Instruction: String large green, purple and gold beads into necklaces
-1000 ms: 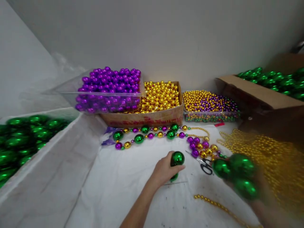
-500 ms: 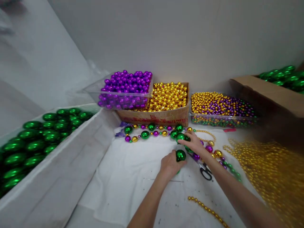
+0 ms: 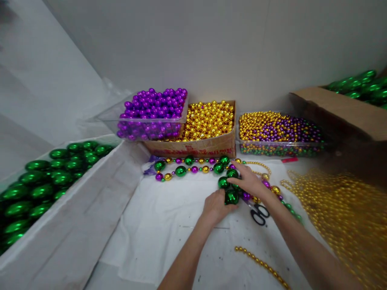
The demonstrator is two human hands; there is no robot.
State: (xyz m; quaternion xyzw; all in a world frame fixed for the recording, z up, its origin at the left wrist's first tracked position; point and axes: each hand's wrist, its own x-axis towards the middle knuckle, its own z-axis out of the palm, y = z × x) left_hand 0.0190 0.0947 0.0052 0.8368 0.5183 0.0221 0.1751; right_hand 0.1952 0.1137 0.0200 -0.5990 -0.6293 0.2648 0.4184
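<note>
My left hand [image 3: 215, 206] is closed round a shiny green ball [image 3: 231, 196] on the white cloth [image 3: 169, 225]. My right hand [image 3: 248, 180] rests just beyond it, fingers curled over two more green balls [image 3: 227, 179]. A finished bead strand [image 3: 187, 166] of green, purple and gold beads lies in two rows behind both hands. Black-handled scissors [image 3: 257, 212] lie just right of my left hand, under my right forearm.
A clear tub of purple balls [image 3: 152, 114], a cardboard box of gold balls [image 3: 205, 123] and a tub of small mixed beads [image 3: 276, 133] line the wall. Green balls fill a white bin [image 3: 45, 181] at left and a cardboard box [image 3: 347, 108] at right. Gold strands [image 3: 341, 213] pile at right.
My right hand came in from the right carrying green balls and set them down on the cloth beside the strand. My left hand stayed on its green ball.
</note>
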